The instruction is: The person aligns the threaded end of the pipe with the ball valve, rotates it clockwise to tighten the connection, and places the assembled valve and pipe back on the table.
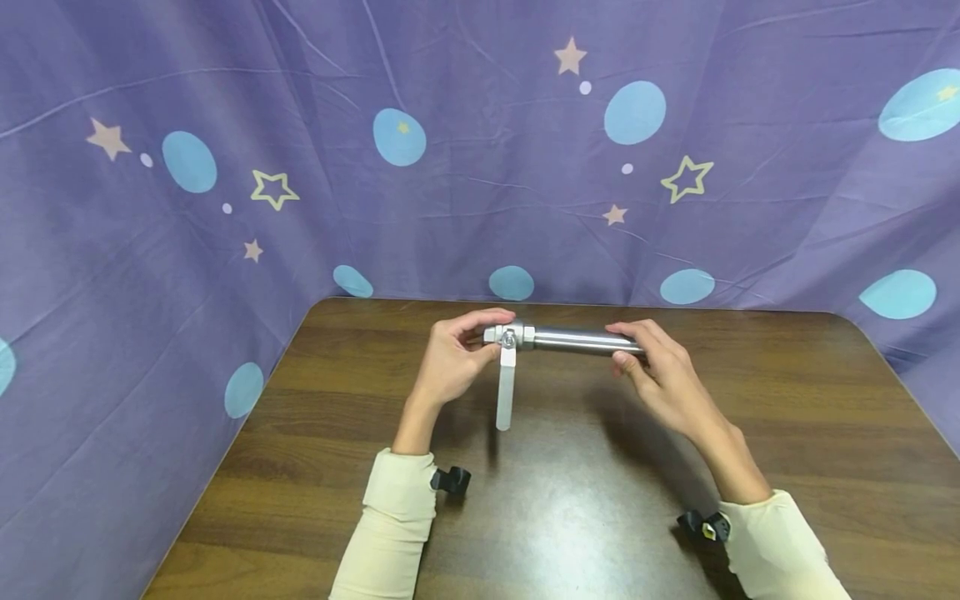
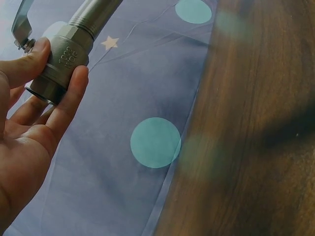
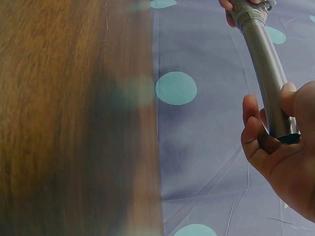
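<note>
A steel ball valve with a long flat lever handle is joined to a straight metal pipe, and both are held level above the table. My left hand grips the valve body at its free end, thumb on the near side by the lever. In the left wrist view, raised lettering shows on the valve body, and its open end faces my palm. Around the pipe's far right end, my right hand curls its thumb and fingers. The pipe end shows beside the palm in the right wrist view.
The brown wooden table lies under both hands. A purple curtain with stars and blue dots hangs behind it and along the left side. Small black devices are strapped at both sleeve cuffs.
</note>
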### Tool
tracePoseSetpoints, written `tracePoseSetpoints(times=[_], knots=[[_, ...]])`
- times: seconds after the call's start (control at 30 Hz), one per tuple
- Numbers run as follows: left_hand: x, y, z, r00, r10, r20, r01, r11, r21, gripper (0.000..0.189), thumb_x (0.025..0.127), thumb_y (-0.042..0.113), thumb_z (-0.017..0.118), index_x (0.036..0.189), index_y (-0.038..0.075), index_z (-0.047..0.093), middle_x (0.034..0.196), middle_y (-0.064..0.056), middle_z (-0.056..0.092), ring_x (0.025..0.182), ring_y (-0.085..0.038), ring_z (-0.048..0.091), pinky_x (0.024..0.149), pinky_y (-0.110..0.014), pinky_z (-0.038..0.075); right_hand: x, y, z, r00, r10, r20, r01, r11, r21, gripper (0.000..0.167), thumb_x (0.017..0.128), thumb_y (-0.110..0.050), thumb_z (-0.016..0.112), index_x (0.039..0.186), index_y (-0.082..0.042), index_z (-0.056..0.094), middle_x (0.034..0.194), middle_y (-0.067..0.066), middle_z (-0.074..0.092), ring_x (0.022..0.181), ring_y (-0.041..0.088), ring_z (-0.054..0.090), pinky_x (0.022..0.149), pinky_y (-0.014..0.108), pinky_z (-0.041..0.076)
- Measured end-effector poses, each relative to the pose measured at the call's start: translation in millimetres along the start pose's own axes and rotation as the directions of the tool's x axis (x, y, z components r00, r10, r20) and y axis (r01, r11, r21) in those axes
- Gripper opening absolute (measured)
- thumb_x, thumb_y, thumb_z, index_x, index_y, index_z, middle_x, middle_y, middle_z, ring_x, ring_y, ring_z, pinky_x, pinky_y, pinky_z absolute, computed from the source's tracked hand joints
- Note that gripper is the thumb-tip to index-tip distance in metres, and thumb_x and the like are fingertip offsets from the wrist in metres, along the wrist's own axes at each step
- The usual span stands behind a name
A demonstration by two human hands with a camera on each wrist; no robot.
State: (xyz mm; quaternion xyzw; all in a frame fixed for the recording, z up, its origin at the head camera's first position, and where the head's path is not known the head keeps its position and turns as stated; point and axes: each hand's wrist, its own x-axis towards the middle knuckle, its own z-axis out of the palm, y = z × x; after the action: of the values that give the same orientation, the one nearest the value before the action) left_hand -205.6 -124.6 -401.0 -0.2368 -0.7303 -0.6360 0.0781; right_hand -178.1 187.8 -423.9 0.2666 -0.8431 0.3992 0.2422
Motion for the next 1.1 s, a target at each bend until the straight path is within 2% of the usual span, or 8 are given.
tracePoseSetpoints(times=[0.13, 0.47, 0.57, 0.73, 0.8, 0.93, 1.0, 1.1], knots=[[-0.3, 0.7, 0.7, 1.0, -0.007, 0.001, 0.007, 1.0, -0.01, 0.041, 0.082, -0.021, 0.07, 0.122, -0.009, 0.074, 0.129, -0.026, 0.075, 0.107, -0.012, 0.073, 0.097, -0.044, 0.066, -0.3, 0.5, -0.2, 1.0, 0.026, 0.013, -0.026, 1.0, -0.004, 0.037, 0.099, 0.004, 0.069, 0.134, -0.005, 0.068, 0.095, -0.002, 0.065, 0.078, 0.003, 0.062, 0.073, 0.01, 0.047], [-1.0, 1.0, 0.7, 1.0, -0.011, 0.003, 0.011, 1.0, -0.016, 0.042, 0.082, -0.022, 0.069, 0.122, -0.01, 0.074, 0.13, -0.027, 0.074, 0.107, -0.007, 0.073, 0.095, -0.034, 0.067, -2.1, 2.3, -0.4, 0.999, 0.037, 0.037, -0.036, 0.999, -0.017, 0.034, 0.102, 0.002, 0.065, 0.135, -0.006, 0.069, 0.095, -0.001, 0.066, 0.075, 0.004, 0.066, 0.071, 0.009, 0.05], [-1.1, 0.5, 0.1, 1.0, -0.006, 0.0, 0.006, 1.0, -0.014, 0.041, 0.082, -0.022, 0.069, 0.122, -0.01, 0.074, 0.13, -0.027, 0.074, 0.108, -0.008, 0.073, 0.097, -0.039, 0.066, -2.0, 2.0, 0.0, 0.999, 0.034, 0.038, -0.034, 0.999, -0.011, 0.039, 0.101, 0.001, 0.067, 0.14, -0.005, 0.067, 0.109, 0.005, 0.069, 0.08, 0.005, 0.07, 0.08, 0.007, 0.051], [-1.0, 1.3, -1.1, 1.0, 0.001, -0.008, -0.001, 1.0, -0.009, 0.042, 0.082, -0.022, 0.069, 0.122, -0.01, 0.074, 0.129, -0.027, 0.075, 0.106, -0.005, 0.073, 0.099, -0.053, 0.064, -1.3, 0.4, 0.7, 0.999, 0.025, 0.031, -0.024, 0.999, -0.025, 0.058, 0.093, -0.003, 0.079, 0.148, -0.007, 0.061, 0.139, 0.013, 0.063, 0.121, 0.018, 0.064, 0.11, 0.007, 0.037], [-0.5, 0.8, -1.7, 1.0, 0.006, -0.011, -0.006, 1.0, -0.008, 0.042, 0.082, -0.022, 0.069, 0.122, -0.01, 0.074, 0.128, -0.027, 0.075, 0.105, -0.005, 0.073, 0.099, -0.055, 0.064, -0.8, 0.3, 1.5, 1.0, 0.003, 0.018, -0.003, 1.0, -0.022, 0.061, 0.09, 0.0, 0.081, 0.148, -0.007, 0.061, 0.141, 0.015, 0.06, 0.13, 0.025, 0.057, 0.113, 0.007, 0.034], [0.8, -1.0, -2.9, 1.0, 0.011, -0.018, -0.011, 1.0, -0.012, 0.042, 0.082, -0.022, 0.068, 0.122, -0.01, 0.074, 0.127, -0.028, 0.075, 0.104, -0.004, 0.073, 0.099, -0.055, 0.063, 0.9, 0.3, 3.4, 0.998, -0.062, -0.025, 0.062, 0.998, -0.005, 0.059, 0.088, 0.01, 0.079, 0.144, -0.002, 0.062, 0.14, 0.022, 0.057, 0.129, 0.035, 0.055, 0.113, 0.008, 0.034], [1.2, -1.5, -3.3, 1.0, 0.01, -0.019, -0.01, 1.0, -0.013, 0.042, 0.082, -0.022, 0.068, 0.122, -0.01, 0.074, 0.127, -0.027, 0.075, 0.104, -0.005, 0.073, 0.1, -0.053, 0.063, 2.0, -0.2, 4.1, 0.995, -0.091, -0.046, 0.091, 0.996, -0.008, 0.059, 0.087, 0.015, 0.077, 0.141, -0.001, 0.063, 0.139, 0.024, 0.057, 0.128, 0.036, 0.055, 0.114, 0.008, 0.034], [1.3, -1.5, -3.7, 1.0, 0.006, -0.02, -0.006, 1.0, -0.015, 0.042, 0.082, -0.022, 0.068, 0.122, -0.009, 0.074, 0.127, -0.027, 0.075, 0.104, -0.005, 0.073, 0.1, -0.052, 0.064, 3.1, -1.5, 4.1, 0.991, -0.116, -0.064, 0.115, 0.993, -0.007, 0.059, 0.084, 0.018, 0.077, 0.139, 0.0, 0.064, 0.137, 0.023, 0.059, 0.124, 0.031, 0.057, 0.106, 0.008, 0.038]])
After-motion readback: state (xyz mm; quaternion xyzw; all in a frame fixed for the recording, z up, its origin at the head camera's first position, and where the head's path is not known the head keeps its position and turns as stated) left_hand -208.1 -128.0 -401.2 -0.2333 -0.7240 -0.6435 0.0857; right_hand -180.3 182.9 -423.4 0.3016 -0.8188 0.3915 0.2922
